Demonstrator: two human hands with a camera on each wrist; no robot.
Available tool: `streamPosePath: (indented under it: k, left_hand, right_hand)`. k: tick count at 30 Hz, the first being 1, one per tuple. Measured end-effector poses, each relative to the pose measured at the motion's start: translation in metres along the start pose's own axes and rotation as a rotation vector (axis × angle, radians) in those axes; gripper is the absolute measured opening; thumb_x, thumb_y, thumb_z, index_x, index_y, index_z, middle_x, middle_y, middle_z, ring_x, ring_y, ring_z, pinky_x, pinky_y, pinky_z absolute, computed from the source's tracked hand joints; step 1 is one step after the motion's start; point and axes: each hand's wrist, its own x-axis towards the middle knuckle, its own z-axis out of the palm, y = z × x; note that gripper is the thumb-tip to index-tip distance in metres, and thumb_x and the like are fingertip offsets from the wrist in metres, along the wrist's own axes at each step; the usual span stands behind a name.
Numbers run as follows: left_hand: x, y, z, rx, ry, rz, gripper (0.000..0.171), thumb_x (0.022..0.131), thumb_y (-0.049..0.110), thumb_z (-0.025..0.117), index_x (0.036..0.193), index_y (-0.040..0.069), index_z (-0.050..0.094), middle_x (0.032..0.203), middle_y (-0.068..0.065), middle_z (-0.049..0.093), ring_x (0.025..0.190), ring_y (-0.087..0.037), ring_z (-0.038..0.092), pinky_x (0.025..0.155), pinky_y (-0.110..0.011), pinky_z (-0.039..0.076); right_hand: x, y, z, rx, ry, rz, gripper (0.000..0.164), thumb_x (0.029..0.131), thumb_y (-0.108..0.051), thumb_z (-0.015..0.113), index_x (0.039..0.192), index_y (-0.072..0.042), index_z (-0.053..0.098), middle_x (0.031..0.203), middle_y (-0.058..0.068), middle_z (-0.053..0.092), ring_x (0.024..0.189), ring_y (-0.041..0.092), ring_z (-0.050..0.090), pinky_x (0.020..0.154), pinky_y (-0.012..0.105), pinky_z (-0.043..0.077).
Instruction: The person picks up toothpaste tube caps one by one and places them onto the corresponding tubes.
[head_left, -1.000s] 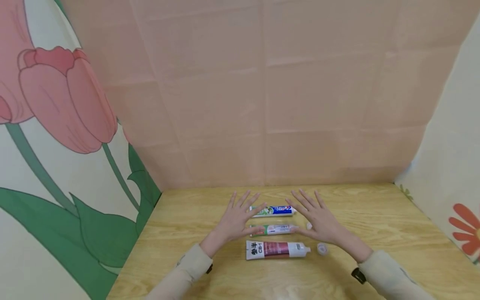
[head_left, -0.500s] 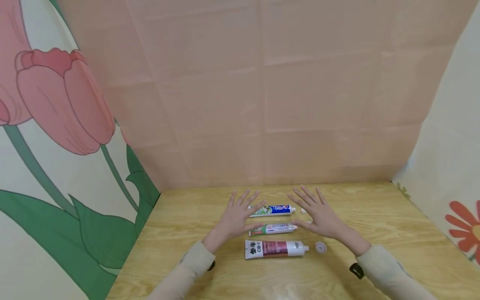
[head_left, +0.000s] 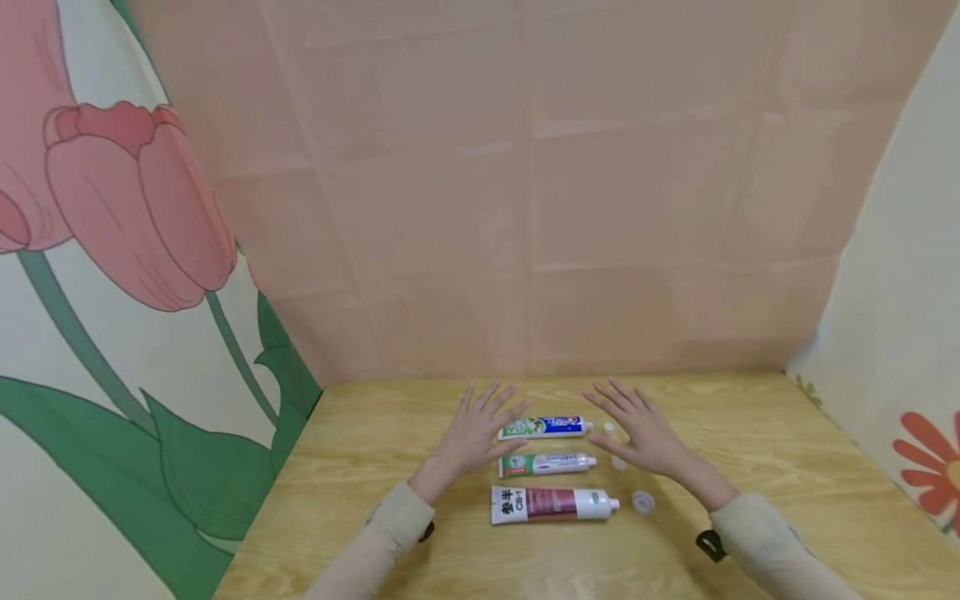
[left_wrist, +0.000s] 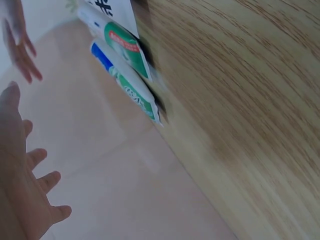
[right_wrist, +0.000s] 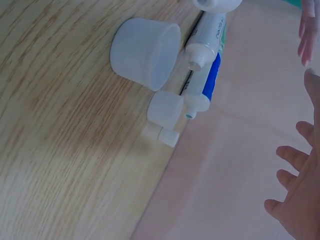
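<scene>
Three toothpaste tubes lie in a column on the wooden table, nozzles bare and to the right: a blue-and-green tube (head_left: 561, 426) farthest off, a green-and-white tube (head_left: 558, 464) in the middle, a larger white-and-maroon tube (head_left: 551, 503) nearest. Beside each nozzle sits a loose white cap; the large cap (right_wrist: 145, 52), middle cap (right_wrist: 165, 108) and small cap (right_wrist: 169, 137) show in the right wrist view. My left hand (head_left: 472, 435) hovers by the tubes' left ends, fingers spread, holding nothing. Fingers likewise spread, my right hand (head_left: 643, 433) hovers near the caps, partly covering the middle one.
The wooden table (head_left: 360, 517) runs back to a pink sheet (head_left: 525, 208) hung behind it. Walls with painted flowers stand left and right, a large tulip (head_left: 142, 208) on the left. A dark band (head_left: 710, 545) shows under the right sleeve.
The right hand has shifted slightly in view, its thumb now clear of the middle tube and more of the caps showing. The left hand stays nearly still. Tubes and caps lie as before.
</scene>
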Motion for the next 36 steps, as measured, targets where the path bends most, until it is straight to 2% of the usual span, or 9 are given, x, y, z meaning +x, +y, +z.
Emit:
streamPosePath:
  k: [7, 14, 21, 29, 36]
  left_hand:
    - [-0.001, -0.002, 0.006, -0.031, -0.015, -0.028, 0.063, 0.092, 0.062, 0.031, 0.147, 0.036, 0.014, 0.154, 0.001, 0.016, 0.140, -0.026, 0.017, 0.111, -0.056, 0.010]
    - [-0.002, -0.003, 0.011, -0.056, -0.026, -0.043, 0.062, 0.092, 0.061, 0.030, 0.147, 0.036, 0.017, 0.154, 0.001, 0.017, 0.140, -0.027, 0.019, 0.112, -0.055, 0.012]
    - [-0.001, -0.005, 0.015, -0.062, -0.048, -0.053, 0.061, 0.093, 0.062, 0.028, 0.147, 0.037, 0.012, 0.154, 0.001, 0.018, 0.139, -0.026, 0.022, 0.112, -0.053, 0.015]
    - [0.000, -0.009, 0.020, -0.084, -0.034, -0.048, 0.062, 0.093, 0.060, 0.031, 0.147, 0.031, 0.024, 0.151, -0.002, 0.027, 0.137, -0.026, 0.027, 0.111, -0.053, 0.019]
    - [0.001, -0.010, 0.028, -0.097, -0.060, -0.056, 0.063, 0.093, 0.062, 0.029, 0.147, 0.031, 0.022, 0.152, 0.000, 0.025, 0.137, -0.024, 0.028, 0.112, -0.051, 0.019]
  right_hand:
    - [-0.002, 0.006, 0.004, 0.012, 0.010, 0.023, 0.067, 0.079, -0.036, 0.070, 0.137, -0.014, 0.045, 0.140, 0.013, 0.043, 0.132, 0.039, 0.031, 0.105, 0.062, 0.022]
    - [-0.004, 0.012, 0.007, 0.041, -0.012, 0.065, 0.062, 0.082, -0.036, 0.069, 0.134, -0.012, 0.048, 0.134, 0.013, 0.050, 0.127, 0.040, 0.037, 0.101, 0.064, 0.028]
    - [-0.003, 0.020, 0.010, 0.030, -0.012, 0.056, 0.058, 0.082, -0.035, 0.069, 0.131, -0.010, 0.052, 0.128, 0.015, 0.054, 0.121, 0.041, 0.044, 0.096, 0.065, 0.034]
    - [-0.003, 0.031, 0.014, 0.036, 0.014, 0.063, 0.053, 0.081, -0.030, 0.071, 0.127, -0.010, 0.055, 0.123, 0.017, 0.058, 0.112, 0.040, 0.051, 0.090, 0.063, 0.040]
    - [-0.008, 0.037, 0.018, 0.070, -0.020, 0.120, 0.049, 0.084, -0.032, 0.067, 0.126, -0.009, 0.056, 0.120, 0.018, 0.059, 0.109, 0.040, 0.054, 0.087, 0.060, 0.044]
